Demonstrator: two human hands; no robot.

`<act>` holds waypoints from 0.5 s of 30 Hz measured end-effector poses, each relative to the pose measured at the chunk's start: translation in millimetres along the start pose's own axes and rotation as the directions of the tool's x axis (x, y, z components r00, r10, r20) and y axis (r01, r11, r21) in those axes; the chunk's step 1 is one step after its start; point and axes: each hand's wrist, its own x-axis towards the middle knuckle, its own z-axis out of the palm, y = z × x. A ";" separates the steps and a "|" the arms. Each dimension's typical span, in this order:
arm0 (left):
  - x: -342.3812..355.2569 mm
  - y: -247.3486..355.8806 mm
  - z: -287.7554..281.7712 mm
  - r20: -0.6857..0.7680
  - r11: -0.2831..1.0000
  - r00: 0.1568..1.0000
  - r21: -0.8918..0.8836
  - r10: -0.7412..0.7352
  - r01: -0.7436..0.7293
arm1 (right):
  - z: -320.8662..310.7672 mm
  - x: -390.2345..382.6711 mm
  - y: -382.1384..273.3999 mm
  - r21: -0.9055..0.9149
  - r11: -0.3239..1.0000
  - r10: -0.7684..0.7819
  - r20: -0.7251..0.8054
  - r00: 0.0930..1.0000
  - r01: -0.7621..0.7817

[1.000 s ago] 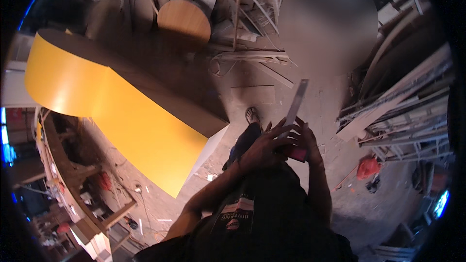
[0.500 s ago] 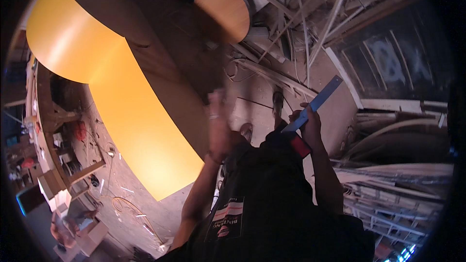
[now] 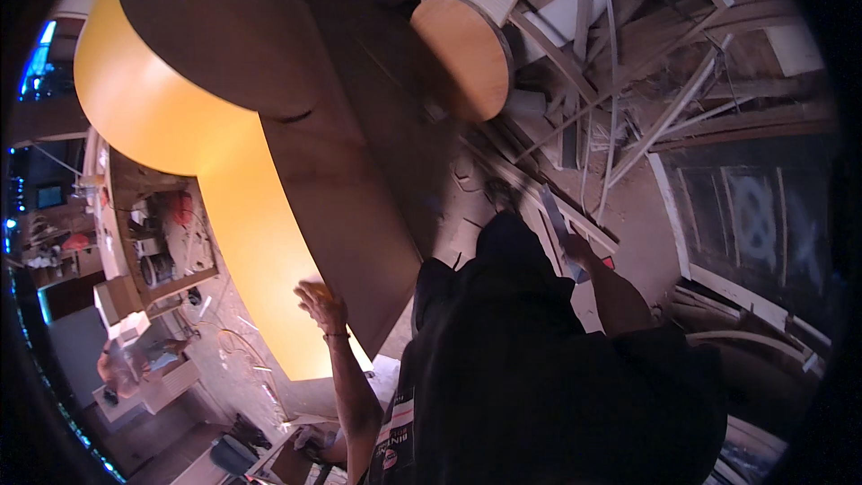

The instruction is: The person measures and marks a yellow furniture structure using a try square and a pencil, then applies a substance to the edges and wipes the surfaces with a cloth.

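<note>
A large panel [image 3: 247, 233] with a glossy yellow face and a dark brown side, its far end wide and rounded, stands at my left. My left hand [image 3: 321, 307] is at the yellow face close to the panel's near end, fingers stretched out and apart; it seems to rest on the surface. Low at my right side, my right hand [image 3: 579, 251] is closed around a flat blue-grey ruler [image 3: 554, 213], which points away from me. A small red item [image 3: 609, 262] shows beside that hand; its kind cannot be made out.
Ahead stands a round wood-topped piece [image 3: 467, 58]. Long wooden offcuts [image 3: 575, 81] lie heaped at the far right, near a dark framed board [image 3: 750, 216]. Far left, another person [image 3: 130, 368] is beside boxes. A wooden frame [image 3: 171, 292] stands behind the panel.
My left hand has moved left onto the yellow face. My right hand, still holding the ruler, has dropped lower, and the ruler has swung to point forward. The view has shifted.
</note>
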 end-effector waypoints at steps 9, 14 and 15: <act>22.1 9.1 -6.7 0.222 0.973 0.949 0.104 -0.224 0.205 | -48.8 136.4 -60.5 0.203 0.967 0.133 0.109 0.985 -0.153; 37.4 5.2 -10.1 0.340 0.956 0.893 0.100 -0.293 0.276 | -85.0 166.5 -110.4 -0.028 0.999 -0.027 -0.192 0.981 0.022; 42.1 1.7 -7.7 0.337 0.957 0.896 0.103 -0.289 0.270 | -89.5 166.8 -111.4 0.022 0.999 0.043 -0.202 0.979 -0.039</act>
